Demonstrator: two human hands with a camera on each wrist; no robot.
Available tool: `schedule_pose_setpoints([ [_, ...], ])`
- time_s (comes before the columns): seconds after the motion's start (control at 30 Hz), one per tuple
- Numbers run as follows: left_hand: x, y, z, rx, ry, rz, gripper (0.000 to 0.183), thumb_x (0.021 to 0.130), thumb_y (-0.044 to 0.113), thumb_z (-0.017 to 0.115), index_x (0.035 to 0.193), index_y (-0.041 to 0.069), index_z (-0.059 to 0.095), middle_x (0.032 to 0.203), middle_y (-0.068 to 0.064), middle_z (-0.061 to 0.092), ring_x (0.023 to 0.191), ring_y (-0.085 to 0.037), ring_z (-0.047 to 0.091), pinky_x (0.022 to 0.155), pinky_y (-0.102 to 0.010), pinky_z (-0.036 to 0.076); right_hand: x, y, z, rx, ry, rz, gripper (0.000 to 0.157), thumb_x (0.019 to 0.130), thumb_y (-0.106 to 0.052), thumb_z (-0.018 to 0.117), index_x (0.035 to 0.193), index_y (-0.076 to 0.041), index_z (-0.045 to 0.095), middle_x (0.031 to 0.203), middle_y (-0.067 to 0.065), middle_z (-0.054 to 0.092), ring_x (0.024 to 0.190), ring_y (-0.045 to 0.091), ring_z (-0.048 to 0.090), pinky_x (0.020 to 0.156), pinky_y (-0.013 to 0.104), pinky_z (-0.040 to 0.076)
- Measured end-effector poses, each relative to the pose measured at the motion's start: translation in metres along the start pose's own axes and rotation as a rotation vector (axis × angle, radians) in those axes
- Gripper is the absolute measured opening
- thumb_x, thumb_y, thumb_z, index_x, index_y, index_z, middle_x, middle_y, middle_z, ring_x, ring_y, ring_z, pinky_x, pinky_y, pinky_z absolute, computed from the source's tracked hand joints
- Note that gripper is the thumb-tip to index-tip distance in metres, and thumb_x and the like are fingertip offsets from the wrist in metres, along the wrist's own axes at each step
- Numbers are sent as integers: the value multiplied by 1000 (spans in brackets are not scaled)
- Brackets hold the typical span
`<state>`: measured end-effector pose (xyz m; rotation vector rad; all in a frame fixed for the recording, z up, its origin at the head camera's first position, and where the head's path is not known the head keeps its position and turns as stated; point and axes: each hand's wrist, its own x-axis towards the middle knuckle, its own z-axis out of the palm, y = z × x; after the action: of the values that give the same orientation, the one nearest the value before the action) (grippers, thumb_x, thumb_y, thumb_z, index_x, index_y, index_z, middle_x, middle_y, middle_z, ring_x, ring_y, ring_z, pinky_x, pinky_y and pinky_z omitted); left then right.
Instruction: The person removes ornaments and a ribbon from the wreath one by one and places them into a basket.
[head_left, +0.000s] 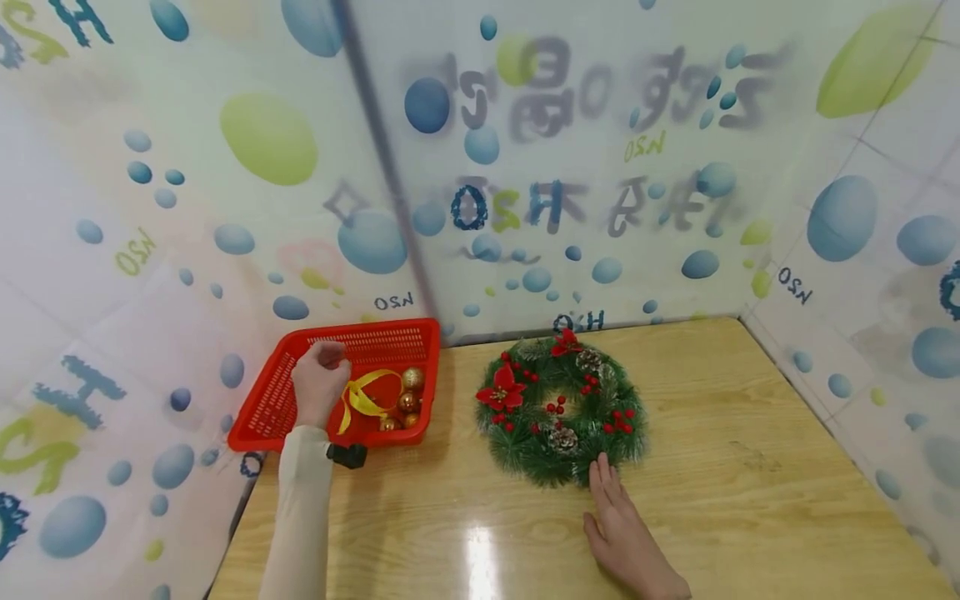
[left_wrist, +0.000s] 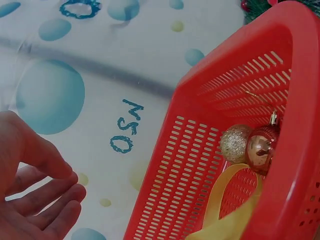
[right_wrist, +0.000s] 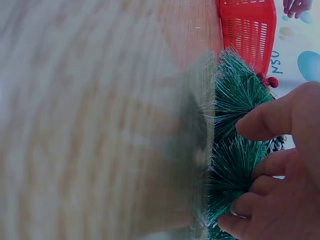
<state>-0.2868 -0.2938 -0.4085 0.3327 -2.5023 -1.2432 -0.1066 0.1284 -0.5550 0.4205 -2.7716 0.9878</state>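
Note:
My left hand (head_left: 321,379) is raised over the left part of a red plastic basket (head_left: 431,367). In the left wrist view its fingers (left_wrist: 62,192) bend loosely toward the thumb, with nothing visible in them. Inside the basket lie a yellow ribbon (head_left: 363,398) and several gold ball ornaments (head_left: 412,379), one glittery and others shiny. A green Christmas wreath (head_left: 517,454) lies flat on the table, trimmed with red flowers (head_left: 501,389), red berries and pinecones (head_left: 562,439). My right hand (head_left: 626,533) is at the wreath's near edge, its fingertips against the green bristles.
The light wooden table (head_left: 735,467) carries the basket at the back left and the wreath near the middle. A white curtain (head_left: 600,158) with blue and green dots stands behind and along both sides. A black strap mount (head_left: 347,455) sits on my left wrist.

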Motion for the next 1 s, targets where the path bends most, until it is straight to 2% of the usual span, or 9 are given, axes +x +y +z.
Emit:
schedule_pose_setpoints([
  [0.17,-5,-4,5,-10,-22,2,27,99,16,60,124,7,66,123,-15,68,106,-27,63,85,-19,51,0,-2,-1,-13,-12,4,75,90,-2,70,151,15,30,157,40,24,140,59,32,107,69,35],
  [0.27,-12,-4,12,-18,-33,23,26,101,16,59,123,6,66,122,-16,69,107,-28,64,88,-23,53,1,-3,-3,-6,-36,16,74,91,-2,68,152,15,29,159,38,21,142,58,28,110,69,33],
  [0.4,-23,0,28,-31,-40,61,22,101,14,60,119,5,67,119,-17,71,104,-30,66,95,-41,56,5,-3,-6,-4,-52,25,73,92,-2,67,152,15,27,160,37,18,145,57,25,113,68,30],
  [0.53,-32,3,43,-46,-63,108,21,100,12,61,117,3,68,117,-19,71,102,-32,66,95,-44,57,6,-4,-7,-5,-54,22,74,92,-3,67,151,16,27,160,37,18,145,56,25,114,68,30],
  [0.73,-52,13,57,-113,-95,125,19,99,9,62,117,3,67,116,-17,70,106,-30,67,99,-47,56,8,-6,-12,-25,-59,6,74,92,-3,68,152,15,27,161,36,18,146,56,24,114,67,31],
  [1.0,-71,25,81,-132,-164,255,19,97,6,65,116,2,68,112,-17,71,101,-29,66,96,-49,57,26,-7,-30,-92,-5,-117,75,91,-7,72,150,15,32,158,40,23,140,62,29,107,73,36],
])
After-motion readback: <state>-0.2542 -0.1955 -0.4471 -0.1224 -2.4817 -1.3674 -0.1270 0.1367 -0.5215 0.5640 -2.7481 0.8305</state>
